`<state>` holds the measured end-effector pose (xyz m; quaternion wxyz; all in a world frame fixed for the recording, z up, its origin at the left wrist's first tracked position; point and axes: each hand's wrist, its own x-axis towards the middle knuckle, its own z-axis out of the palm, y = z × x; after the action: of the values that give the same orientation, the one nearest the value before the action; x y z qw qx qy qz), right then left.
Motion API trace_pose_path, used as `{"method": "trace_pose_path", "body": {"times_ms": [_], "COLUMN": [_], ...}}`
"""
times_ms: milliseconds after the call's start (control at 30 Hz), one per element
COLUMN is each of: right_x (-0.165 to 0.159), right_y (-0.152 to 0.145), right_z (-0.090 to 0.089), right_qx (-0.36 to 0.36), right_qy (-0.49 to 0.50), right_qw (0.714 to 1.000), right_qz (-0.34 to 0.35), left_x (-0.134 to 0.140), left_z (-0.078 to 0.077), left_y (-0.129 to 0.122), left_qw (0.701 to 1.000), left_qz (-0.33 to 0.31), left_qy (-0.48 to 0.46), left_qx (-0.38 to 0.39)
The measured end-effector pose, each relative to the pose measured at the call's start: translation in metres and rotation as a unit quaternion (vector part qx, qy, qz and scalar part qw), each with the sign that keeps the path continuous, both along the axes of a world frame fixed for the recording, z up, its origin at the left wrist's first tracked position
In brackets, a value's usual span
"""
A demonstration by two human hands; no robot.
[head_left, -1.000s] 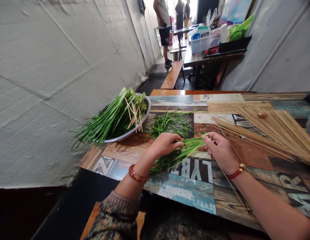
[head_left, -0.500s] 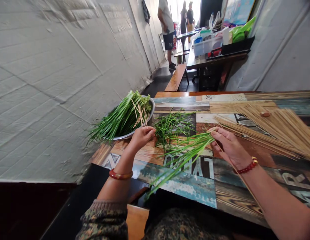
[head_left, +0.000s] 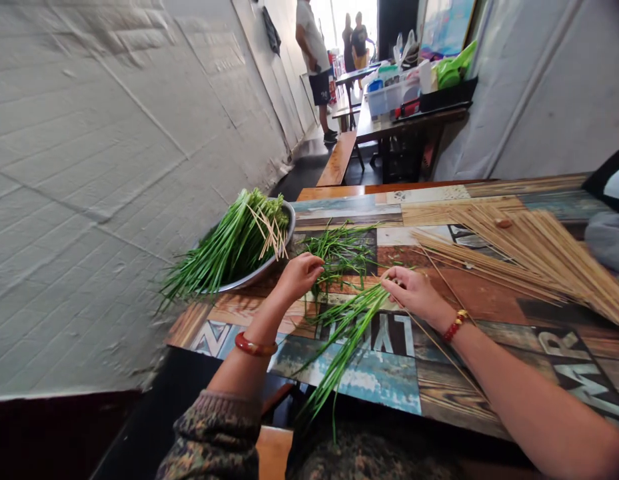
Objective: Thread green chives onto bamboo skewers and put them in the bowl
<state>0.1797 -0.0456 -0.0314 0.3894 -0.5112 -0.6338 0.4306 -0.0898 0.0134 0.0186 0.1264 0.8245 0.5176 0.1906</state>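
My right hand pinches a bunch of green chives near their pale ends; their long leaves fan down towards the table's front edge. A thin bamboo skewer runs back from the same grip under my right forearm. Left of it, my left hand is closed, thumb and fingertips together, beside a heap of loose chive scraps; what it holds, if anything, is hidden. Behind that hand, a metal bowl is piled with chives, and several short skewers lie on top.
Many long bamboo skewers lie spread over the right of the patterned table. A white wall borders the left. Beyond are a wooden bench, another table with a plastic bin, and several people standing.
My right hand has moved left with the chives, nearer my left hand. My left hand has moved right and down, away from the bowl. The view has turned slightly right.
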Motion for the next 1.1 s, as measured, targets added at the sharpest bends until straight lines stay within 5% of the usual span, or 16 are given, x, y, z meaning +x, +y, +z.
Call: {"method": "trace_pose_path", "body": {"times_ms": [167, 333, 500, 700, 867, 1000, 1100], "right_x": [-0.001, -0.001, -0.003, -0.004, -0.003, -0.003, -0.003], "right_y": [0.004, 0.005, 0.004, 0.005, 0.006, 0.005, 0.006], "right_z": [-0.008, -0.008, 0.000, 0.001, 0.001, 0.002, 0.002], "right_qx": [-0.002, 0.004, 0.016, 0.018, 0.036, 0.041, 0.032], "right_qy": [-0.007, -0.006, 0.006, 0.020, -0.002, -0.007, 0.001], "right_qw": [1.000, 1.000, 1.000, 1.000, 0.999, 0.999, 0.999], "right_qz": [-0.004, -0.001, -0.001, -0.002, -0.008, -0.010, -0.007], "left_x": [0.045, 0.084, 0.082, 0.070, 0.082, 0.095, 0.101], "left_z": [0.001, -0.017, -0.030, -0.028, -0.020, 0.001, 0.022], "left_y": [0.030, 0.075, 0.103, 0.106, 0.099, 0.087, 0.076], "left_qw": [0.999, 0.998, 0.997, 0.993, 0.997, 0.987, 0.926], "left_qz": [-0.025, 0.001, 0.079, 0.118, 0.065, 0.006, -0.047], "left_qy": [-0.047, -0.042, -0.009, 0.013, -0.046, -0.143, -0.338], "left_qx": [-0.006, -0.042, 0.001, 0.015, -0.024, -0.073, -0.163]}}
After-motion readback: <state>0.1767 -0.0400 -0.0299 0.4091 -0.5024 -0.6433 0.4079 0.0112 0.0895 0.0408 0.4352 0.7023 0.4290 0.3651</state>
